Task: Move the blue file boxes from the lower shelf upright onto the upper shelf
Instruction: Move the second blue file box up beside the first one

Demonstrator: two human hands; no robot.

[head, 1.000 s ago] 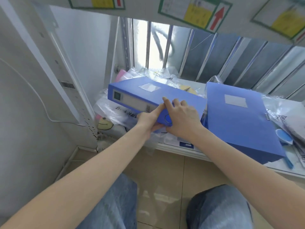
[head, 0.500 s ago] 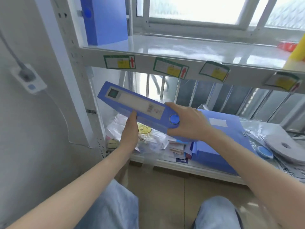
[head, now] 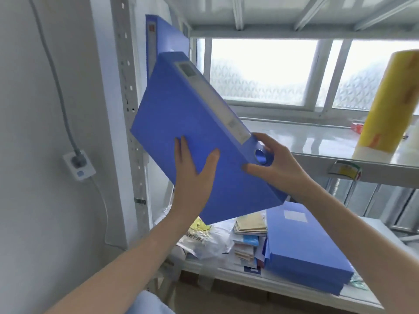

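Observation:
I hold a blue file box [head: 181, 114] tilted in the air in front of the upper shelf [head: 317, 143], its labelled spine facing up and right. My left hand [head: 192, 175] lies flat against its broad side from below. My right hand [head: 276, 168] grips the spine's lower end by the round finger hole. Another blue file box [head: 156, 35] stands upright at the upper shelf's far left, partly hidden behind the held one. Flat blue file boxes [head: 301, 243] lie stacked on the lower shelf [head: 283, 288].
A yellow roll [head: 390, 98] stands on the upper shelf at the right. Papers, booklets and a plastic bag [head: 204, 241] clutter the lower shelf's left part. The perforated shelf post [head: 127, 98] and a wall socket with cable [head: 78, 164] are at the left. Window behind.
The box has gone from the lower shelf up to upper-shelf height and turned steeply on end. My left hand has shifted onto its broad side. The view has tilted upward.

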